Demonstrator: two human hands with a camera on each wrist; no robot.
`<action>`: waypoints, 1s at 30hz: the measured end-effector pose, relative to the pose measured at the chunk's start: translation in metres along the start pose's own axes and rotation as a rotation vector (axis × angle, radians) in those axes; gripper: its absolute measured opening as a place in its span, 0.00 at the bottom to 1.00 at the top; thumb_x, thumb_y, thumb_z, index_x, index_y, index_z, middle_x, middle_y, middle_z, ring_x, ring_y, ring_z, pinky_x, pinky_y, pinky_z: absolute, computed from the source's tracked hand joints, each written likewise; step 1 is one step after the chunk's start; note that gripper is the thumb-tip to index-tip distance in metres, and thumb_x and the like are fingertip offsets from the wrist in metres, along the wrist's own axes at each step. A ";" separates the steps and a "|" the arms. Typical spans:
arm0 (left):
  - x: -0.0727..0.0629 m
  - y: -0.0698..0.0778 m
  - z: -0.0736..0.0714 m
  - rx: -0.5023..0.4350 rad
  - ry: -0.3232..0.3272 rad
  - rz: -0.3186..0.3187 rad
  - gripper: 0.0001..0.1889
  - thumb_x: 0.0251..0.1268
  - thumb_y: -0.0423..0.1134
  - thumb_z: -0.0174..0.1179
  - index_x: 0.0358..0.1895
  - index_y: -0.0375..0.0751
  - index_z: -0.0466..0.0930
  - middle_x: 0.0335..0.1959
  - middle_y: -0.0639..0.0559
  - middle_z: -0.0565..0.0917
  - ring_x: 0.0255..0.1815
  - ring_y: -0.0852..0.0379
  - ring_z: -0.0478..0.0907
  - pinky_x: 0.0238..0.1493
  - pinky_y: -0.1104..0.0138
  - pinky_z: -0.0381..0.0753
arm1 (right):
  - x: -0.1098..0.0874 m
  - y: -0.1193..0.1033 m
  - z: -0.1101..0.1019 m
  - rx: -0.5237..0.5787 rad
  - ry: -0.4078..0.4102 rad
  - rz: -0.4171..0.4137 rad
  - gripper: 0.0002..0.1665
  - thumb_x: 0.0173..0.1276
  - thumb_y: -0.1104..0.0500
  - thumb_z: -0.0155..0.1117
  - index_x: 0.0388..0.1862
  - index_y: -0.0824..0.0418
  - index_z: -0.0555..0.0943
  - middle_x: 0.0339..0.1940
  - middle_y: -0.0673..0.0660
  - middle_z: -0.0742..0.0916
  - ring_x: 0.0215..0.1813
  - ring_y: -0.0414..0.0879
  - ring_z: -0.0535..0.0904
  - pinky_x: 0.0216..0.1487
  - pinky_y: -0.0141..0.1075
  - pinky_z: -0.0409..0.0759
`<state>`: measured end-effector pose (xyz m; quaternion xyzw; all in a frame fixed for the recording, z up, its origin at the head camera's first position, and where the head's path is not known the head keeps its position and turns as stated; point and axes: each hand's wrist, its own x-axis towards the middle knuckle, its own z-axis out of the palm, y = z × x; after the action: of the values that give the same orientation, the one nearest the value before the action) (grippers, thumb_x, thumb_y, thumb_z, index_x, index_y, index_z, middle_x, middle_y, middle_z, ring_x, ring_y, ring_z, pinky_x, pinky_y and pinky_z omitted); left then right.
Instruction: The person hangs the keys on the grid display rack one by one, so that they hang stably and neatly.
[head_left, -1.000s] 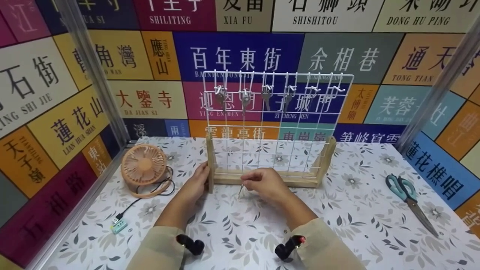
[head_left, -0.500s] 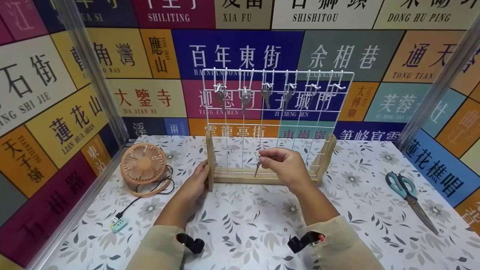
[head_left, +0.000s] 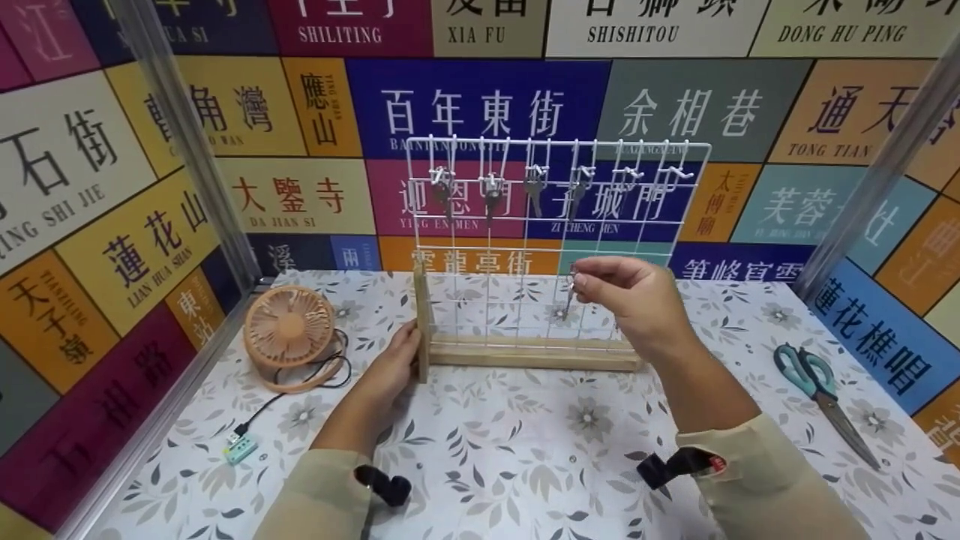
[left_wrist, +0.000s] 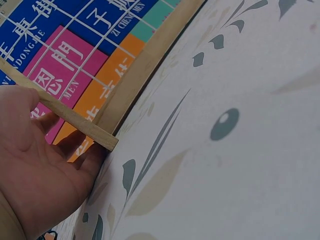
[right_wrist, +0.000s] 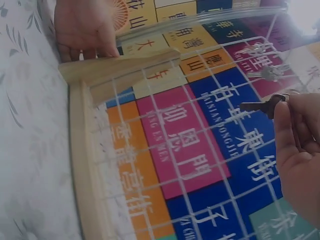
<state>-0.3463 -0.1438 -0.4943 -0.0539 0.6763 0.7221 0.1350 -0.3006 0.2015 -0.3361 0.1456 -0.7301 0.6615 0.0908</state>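
A white wire grid rack (head_left: 559,142) on a wooden stand is upright on the table. My left hand (head_left: 391,366) grips the stand's left wooden post (head_left: 421,322), thumb on one side and fingers on the other in the left wrist view. My right hand (head_left: 651,304) pinches a key (right_wrist: 256,106) by its head, its blade pointing down in the head view. The key is in front of the grid's right half, below the hooks. Several keys (head_left: 535,192) hang from the left and middle hooks. Two further hooks (head_left: 677,174) are at the right.
An orange fan (head_left: 289,327) with a black cable stands at the left. Near the cable's plug lies a small mint-coloured block (head_left: 241,451). Teal-handled scissors (head_left: 829,401) lie at the right. Sign-printed walls enclose the flower-patterned table (head_left: 517,465).
My right hand has lifted the key from near the wooden base and moved it up and to the right. My left hand has stayed on the post.
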 end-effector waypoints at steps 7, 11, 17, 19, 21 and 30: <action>0.001 0.001 -0.001 0.002 0.002 -0.006 0.30 0.85 0.66 0.45 0.84 0.75 0.56 0.89 0.53 0.58 0.91 0.50 0.49 0.91 0.53 0.46 | -0.002 -0.037 -0.033 0.062 0.070 -0.052 0.15 0.70 0.61 0.78 0.53 0.66 0.90 0.42 0.54 0.93 0.40 0.42 0.90 0.50 0.31 0.91; -0.001 0.001 -0.003 0.061 0.011 -0.002 0.31 0.84 0.68 0.44 0.84 0.76 0.55 0.88 0.52 0.59 0.91 0.48 0.48 0.91 0.48 0.43 | 0.002 -0.055 -0.051 0.160 0.118 -0.088 0.15 0.67 0.64 0.79 0.51 0.68 0.90 0.40 0.55 0.92 0.39 0.43 0.90 0.47 0.31 0.91; 0.000 0.001 -0.004 0.100 0.020 -0.020 0.32 0.80 0.72 0.45 0.83 0.80 0.55 0.88 0.55 0.59 0.92 0.49 0.47 0.91 0.45 0.40 | 0.013 -0.074 -0.072 0.300 0.165 -0.125 0.16 0.63 0.69 0.80 0.49 0.72 0.89 0.39 0.58 0.91 0.36 0.46 0.91 0.44 0.32 0.91; 0.000 0.001 -0.004 0.096 0.019 -0.023 0.32 0.80 0.72 0.45 0.83 0.81 0.55 0.88 0.56 0.59 0.92 0.50 0.47 0.91 0.46 0.40 | 0.016 -0.078 -0.077 0.313 0.189 -0.129 0.18 0.62 0.68 0.81 0.50 0.72 0.89 0.40 0.58 0.91 0.37 0.47 0.90 0.44 0.32 0.92; 0.000 0.001 -0.004 0.091 0.021 -0.023 0.32 0.81 0.71 0.45 0.83 0.80 0.55 0.88 0.55 0.60 0.92 0.49 0.47 0.91 0.46 0.40 | 0.020 -0.081 -0.081 0.319 0.215 -0.134 0.20 0.61 0.67 0.83 0.51 0.73 0.89 0.40 0.59 0.91 0.38 0.47 0.90 0.44 0.33 0.92; 0.001 0.001 -0.003 0.079 0.036 -0.053 0.31 0.81 0.72 0.45 0.83 0.82 0.56 0.89 0.57 0.58 0.92 0.49 0.45 0.91 0.44 0.39 | 0.035 -0.079 -0.097 0.319 0.275 -0.071 0.23 0.60 0.64 0.84 0.53 0.69 0.89 0.43 0.57 0.91 0.40 0.47 0.90 0.47 0.31 0.91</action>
<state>-0.3474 -0.1467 -0.4939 -0.0794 0.7050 0.6899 0.1442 -0.3136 0.2884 -0.2402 0.0923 -0.5913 0.7787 0.1886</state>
